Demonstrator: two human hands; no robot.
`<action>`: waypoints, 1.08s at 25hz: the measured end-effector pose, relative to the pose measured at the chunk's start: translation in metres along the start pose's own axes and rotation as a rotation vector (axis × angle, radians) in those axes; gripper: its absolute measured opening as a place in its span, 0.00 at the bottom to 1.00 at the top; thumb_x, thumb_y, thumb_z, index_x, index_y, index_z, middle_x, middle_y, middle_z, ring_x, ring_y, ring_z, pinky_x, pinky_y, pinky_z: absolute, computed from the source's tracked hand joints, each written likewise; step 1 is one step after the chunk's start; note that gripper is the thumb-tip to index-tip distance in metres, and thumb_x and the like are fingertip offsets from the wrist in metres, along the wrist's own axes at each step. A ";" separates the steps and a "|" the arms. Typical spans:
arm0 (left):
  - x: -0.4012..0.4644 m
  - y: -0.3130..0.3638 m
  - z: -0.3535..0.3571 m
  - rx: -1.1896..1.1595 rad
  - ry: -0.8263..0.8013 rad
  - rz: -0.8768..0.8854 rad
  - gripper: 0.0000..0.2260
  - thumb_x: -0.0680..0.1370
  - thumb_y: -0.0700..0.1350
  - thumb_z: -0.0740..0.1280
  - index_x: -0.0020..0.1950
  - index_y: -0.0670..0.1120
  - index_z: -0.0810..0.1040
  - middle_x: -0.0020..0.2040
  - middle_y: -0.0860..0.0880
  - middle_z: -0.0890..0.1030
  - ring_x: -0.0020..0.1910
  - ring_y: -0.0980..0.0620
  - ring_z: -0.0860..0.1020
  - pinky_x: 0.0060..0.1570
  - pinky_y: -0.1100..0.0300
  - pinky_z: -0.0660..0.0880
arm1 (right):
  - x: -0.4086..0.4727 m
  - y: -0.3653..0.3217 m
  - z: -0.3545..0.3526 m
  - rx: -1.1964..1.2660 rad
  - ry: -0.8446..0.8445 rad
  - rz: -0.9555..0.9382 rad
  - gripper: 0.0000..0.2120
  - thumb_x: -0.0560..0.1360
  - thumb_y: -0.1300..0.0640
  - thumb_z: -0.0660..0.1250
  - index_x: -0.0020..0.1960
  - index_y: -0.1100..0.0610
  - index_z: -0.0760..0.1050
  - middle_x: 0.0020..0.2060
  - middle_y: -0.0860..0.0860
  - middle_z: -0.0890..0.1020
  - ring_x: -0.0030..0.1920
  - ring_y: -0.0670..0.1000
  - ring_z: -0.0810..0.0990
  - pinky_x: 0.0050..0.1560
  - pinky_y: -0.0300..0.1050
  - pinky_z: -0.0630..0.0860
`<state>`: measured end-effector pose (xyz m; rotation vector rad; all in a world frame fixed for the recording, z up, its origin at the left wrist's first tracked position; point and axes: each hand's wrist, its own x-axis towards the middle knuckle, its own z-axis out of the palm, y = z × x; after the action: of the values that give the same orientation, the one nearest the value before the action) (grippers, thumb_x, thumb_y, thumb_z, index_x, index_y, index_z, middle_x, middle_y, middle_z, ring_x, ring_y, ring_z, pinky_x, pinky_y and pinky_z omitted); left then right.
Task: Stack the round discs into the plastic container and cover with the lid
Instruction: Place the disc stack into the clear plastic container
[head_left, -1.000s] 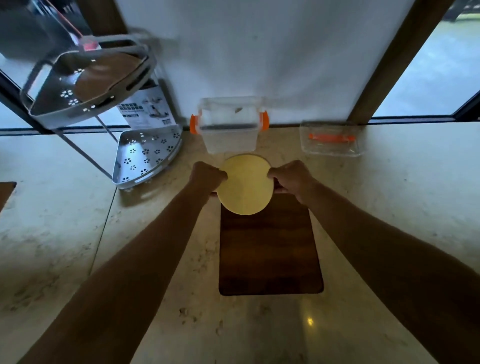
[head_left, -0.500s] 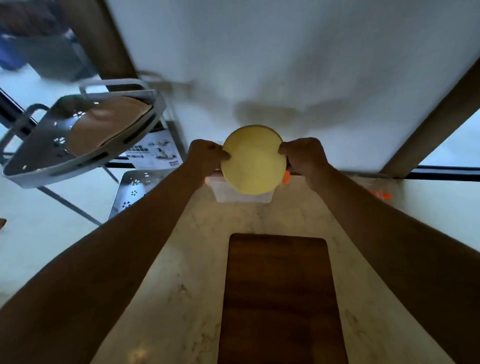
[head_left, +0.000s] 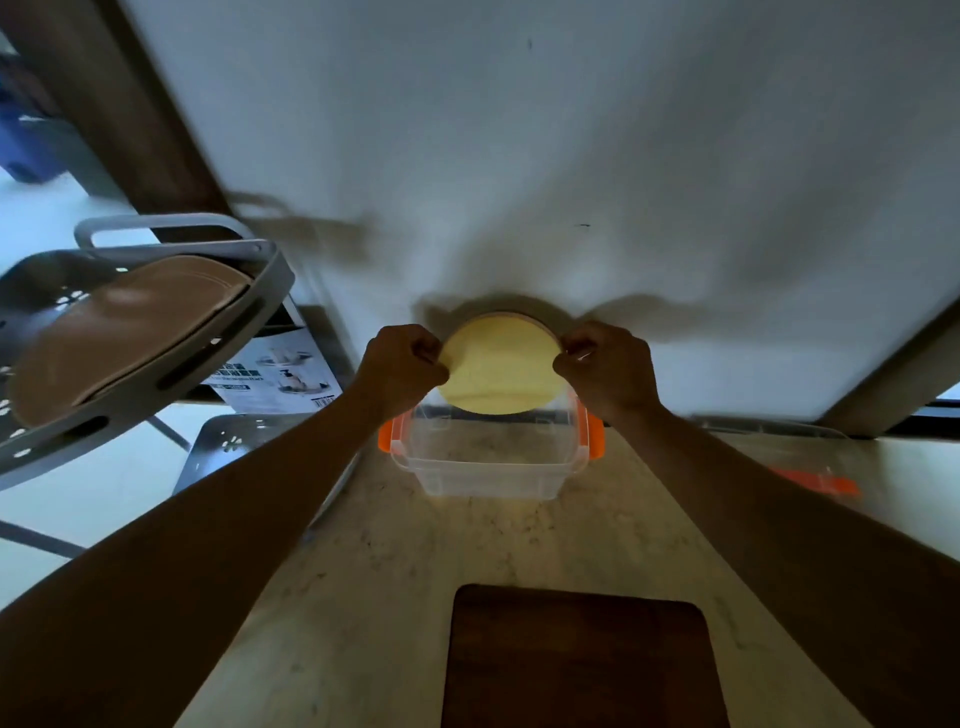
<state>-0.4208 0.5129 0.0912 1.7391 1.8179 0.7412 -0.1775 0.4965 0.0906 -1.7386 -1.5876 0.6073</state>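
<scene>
A pale yellow stack of round discs (head_left: 498, 366) is held tilted above the far side of the clear plastic container (head_left: 488, 470), which has orange side clips. My left hand (head_left: 400, 366) grips the stack's left edge and my right hand (head_left: 605, 366) grips its right edge. The container looks empty inside. Its clear lid (head_left: 800, 467) with an orange strip lies on the counter to the right.
A dark wooden board (head_left: 576, 660) lies on the marble counter near me. A grey two-tier corner rack (head_left: 140, 343) holding a brown pad stands at the left, with a printed box (head_left: 275, 376) behind it. A white wall rises just behind the container.
Both hands lifted the disc stack off the wooden board and carried it away from me, until it hangs over the container. The view has tilted upward.
</scene>
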 end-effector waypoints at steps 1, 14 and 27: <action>0.002 -0.007 0.006 0.041 0.017 0.039 0.10 0.66 0.38 0.76 0.43 0.48 0.81 0.36 0.55 0.79 0.37 0.55 0.78 0.37 0.67 0.70 | 0.000 0.005 0.006 -0.089 0.021 -0.053 0.08 0.67 0.54 0.73 0.46 0.49 0.82 0.42 0.45 0.81 0.46 0.50 0.80 0.50 0.46 0.76; 0.007 -0.044 0.044 0.359 0.168 0.299 0.07 0.73 0.40 0.72 0.51 0.47 0.80 0.53 0.48 0.82 0.57 0.45 0.73 0.51 0.54 0.60 | 0.003 0.034 0.041 -0.408 0.021 -0.048 0.12 0.68 0.49 0.72 0.52 0.50 0.80 0.57 0.56 0.73 0.58 0.59 0.71 0.56 0.52 0.68; -0.001 -0.042 0.043 0.312 0.165 0.348 0.09 0.73 0.35 0.69 0.53 0.41 0.78 0.52 0.44 0.81 0.54 0.42 0.73 0.51 0.52 0.64 | -0.004 0.037 0.056 -0.394 0.114 -0.031 0.11 0.69 0.48 0.71 0.50 0.50 0.80 0.51 0.54 0.73 0.53 0.57 0.72 0.50 0.49 0.64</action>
<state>-0.4214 0.5126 0.0313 2.2993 1.8362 0.7866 -0.1953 0.5022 0.0263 -1.9846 -1.7329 0.1802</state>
